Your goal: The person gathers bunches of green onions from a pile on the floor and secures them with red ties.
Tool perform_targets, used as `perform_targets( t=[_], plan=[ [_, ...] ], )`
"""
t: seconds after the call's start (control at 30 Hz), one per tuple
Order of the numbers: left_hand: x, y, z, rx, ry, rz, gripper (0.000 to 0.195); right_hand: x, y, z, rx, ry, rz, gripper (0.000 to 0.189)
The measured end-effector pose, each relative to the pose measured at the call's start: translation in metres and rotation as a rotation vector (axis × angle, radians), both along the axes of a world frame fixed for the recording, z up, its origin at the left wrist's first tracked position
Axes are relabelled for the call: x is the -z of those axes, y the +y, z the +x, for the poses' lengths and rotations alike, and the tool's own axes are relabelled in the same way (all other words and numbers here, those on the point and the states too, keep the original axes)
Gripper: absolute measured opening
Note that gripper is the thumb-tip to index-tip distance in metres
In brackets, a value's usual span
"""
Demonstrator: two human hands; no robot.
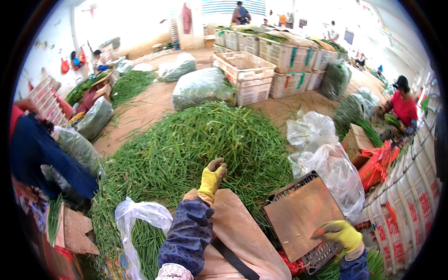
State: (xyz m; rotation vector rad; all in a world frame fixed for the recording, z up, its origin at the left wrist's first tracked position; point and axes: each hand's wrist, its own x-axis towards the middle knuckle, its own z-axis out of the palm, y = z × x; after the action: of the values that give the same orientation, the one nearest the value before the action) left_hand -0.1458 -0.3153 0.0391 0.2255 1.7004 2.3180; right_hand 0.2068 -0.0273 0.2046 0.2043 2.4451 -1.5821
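Observation:
My left hand (212,177), in a yellow and grey work glove, is raised over the near side of a large heap of green leafy stalks (210,140). Its fingers are curled; whether they pinch anything does not show. At the lower right my right hand (341,235), gloved alike, is over the edge of a brown board (302,215) that rests on a dark plastic crate (322,257). Its fingers point left, and I cannot tell if it holds something small. Red ties (292,266) lie beside the crate, below the board.
Clear plastic bags (336,175) lie right of the heap, near a wooden box (357,143) and a seated co-worker (402,105). Another person (45,154) bends at the left. White crates (245,70) and a filled bag (203,87) stand beyond. A woven sack (402,210) bounds the right.

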Motion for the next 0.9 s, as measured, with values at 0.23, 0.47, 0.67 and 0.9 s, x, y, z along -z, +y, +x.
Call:
perform_targets(
  t=[0.23, 0.47, 0.67, 0.9],
  plan=[
    [-0.061, 0.048, 0.045, 0.086, 0.496, -0.343, 0.052, 0.142, 0.099, -0.013, -0.132, 0.071, 1.286, 0.017],
    [-0.042, 0.157, 0.142, 0.84, 1.239, -0.915, 0.079, 0.188, 0.132, -0.042, -0.278, 0.194, 1.405, 0.017],
    [0.008, 0.219, 0.212, 1.248, 1.27, -1.132, 0.085, 0.174, 0.15, -0.039, -0.229, -0.006, 1.382, 0.033],
    [0.03, 0.191, 0.225, 1.136, 1.357, -1.238, 0.084, 0.196, 0.11, -0.005, 0.638, 0.04, 1.051, 0.076]
  ],
)
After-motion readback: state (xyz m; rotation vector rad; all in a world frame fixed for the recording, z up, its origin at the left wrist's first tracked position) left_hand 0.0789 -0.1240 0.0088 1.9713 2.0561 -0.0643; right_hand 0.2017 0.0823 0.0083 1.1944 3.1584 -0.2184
